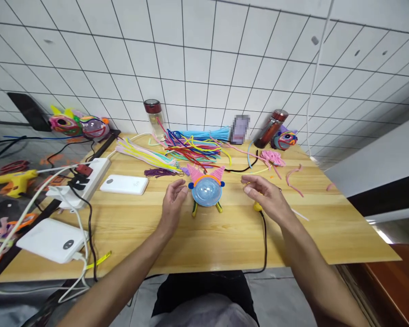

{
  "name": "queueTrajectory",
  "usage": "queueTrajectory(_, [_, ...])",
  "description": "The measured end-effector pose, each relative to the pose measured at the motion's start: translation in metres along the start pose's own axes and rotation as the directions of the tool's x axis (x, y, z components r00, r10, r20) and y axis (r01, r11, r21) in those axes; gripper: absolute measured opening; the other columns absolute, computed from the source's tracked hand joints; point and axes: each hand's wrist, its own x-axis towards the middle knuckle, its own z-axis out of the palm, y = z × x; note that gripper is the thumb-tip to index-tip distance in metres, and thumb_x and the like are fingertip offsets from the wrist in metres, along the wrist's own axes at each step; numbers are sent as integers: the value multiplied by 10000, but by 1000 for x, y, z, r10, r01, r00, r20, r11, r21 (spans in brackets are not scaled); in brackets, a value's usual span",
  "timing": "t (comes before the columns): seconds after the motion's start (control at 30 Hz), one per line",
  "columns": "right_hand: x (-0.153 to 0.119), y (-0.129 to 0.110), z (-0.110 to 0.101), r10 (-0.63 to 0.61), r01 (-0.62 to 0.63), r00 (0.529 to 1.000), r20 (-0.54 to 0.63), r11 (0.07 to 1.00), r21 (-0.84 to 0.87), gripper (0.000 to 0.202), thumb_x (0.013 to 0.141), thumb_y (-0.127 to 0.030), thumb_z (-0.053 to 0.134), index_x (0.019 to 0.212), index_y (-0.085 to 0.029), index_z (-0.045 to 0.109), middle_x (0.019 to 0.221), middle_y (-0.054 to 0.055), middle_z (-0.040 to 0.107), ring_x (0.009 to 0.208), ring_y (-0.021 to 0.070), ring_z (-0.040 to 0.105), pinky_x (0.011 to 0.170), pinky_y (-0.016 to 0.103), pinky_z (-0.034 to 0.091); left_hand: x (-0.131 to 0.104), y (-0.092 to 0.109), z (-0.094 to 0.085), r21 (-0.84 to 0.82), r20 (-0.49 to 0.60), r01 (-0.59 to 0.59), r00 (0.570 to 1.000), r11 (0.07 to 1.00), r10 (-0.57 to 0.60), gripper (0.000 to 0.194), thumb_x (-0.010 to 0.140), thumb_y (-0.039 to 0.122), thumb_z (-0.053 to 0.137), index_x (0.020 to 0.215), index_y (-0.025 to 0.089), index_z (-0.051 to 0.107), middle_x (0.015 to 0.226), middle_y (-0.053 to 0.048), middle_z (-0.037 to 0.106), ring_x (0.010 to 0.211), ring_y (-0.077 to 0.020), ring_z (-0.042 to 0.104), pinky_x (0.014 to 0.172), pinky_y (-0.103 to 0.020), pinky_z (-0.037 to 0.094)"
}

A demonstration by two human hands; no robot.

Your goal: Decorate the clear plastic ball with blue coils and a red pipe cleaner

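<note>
Between my two hands, a small craft figure stands on the wooden table (231, 236). Its body is a clear bluish ball (206, 191) with an orange band, dark blue pom-poms at the sides, pink pointed ears (215, 174) and green-and-yellow legs. Just left of the figure, my left hand (173, 200) is held apart from it with curved fingers and nothing in them. On the other side my right hand (264, 193) hovers with fingers and thumb apart, also holding nothing. A yellow-handled tool (257, 206) with a black cord lies partly hidden beneath my right hand.
Pipe cleaners (194, 145) in many colours lie along the back, near a glass bottle (154, 119) and a dark red flask (271, 128). A pink bundle (272, 158) sits at right. Power banks (124, 184), a power strip (85, 184) and cables crowd the left.
</note>
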Motion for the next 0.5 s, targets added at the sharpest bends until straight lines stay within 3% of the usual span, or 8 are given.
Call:
queueTrajectory(0.13, [23,1,-17,-17,15,999,-32,997,-76,360,922,-532,718,1141,-258,799,1137,99,825,1015,296,765,915,477,607,-2,31,0,-37,-71,-148,987,988,145,423,891,503,745,1207,230,679,1298,-104,725,1212,-266,684,1070,-422,524])
queueTrajectory(0.2, [39,0,-19,-37,30,998,-48,991,-134,342,906,-515,721,1098,-247,815,1098,96,833,976,292,773,889,465,608,11,52,2,-9,-26,-213,977,977,213,356,908,479,738,1150,219,714,1188,-90,761,1162,-261,699,1038,-403,534])
queueTrajectory(0.3, [58,-5,-14,-70,64,997,-32,985,-162,341,883,-494,719,1079,-234,820,1068,96,840,967,289,780,879,451,604,55,78,5,178,165,-278,954,944,250,299,919,462,697,1045,196,750,1034,-71,783,1011,-251,717,931,-373,554])
queueTrajectory(0.37, [63,-9,-8,-84,82,996,-5,983,-166,333,885,-490,710,1070,-234,817,1049,93,843,951,284,782,863,442,602,95,88,7,444,242,-370,927,817,288,262,953,404,622,991,183,757,985,-75,783,956,-253,712,907,-368,545])
queueTrajectory(0.43, [62,-12,-3,-97,97,995,10,977,-192,322,898,-489,699,1067,-240,814,1037,90,843,932,278,778,840,431,598,134,91,10,780,277,-365,930,508,242,293,1000,332,523,1040,183,772,1009,-96,795,959,-270,719,924,-387,536])
queueTrajectory(0.5, [55,-12,-1,-114,114,993,14,967,-226,302,912,-479,685,1060,-248,811,1018,85,839,914,273,771,826,423,593,163,87,15,855,274,-340,937,392,217,246,952,251,570,1016,160,789,1048,-161,801,1047,-337,710,997,-458,503])
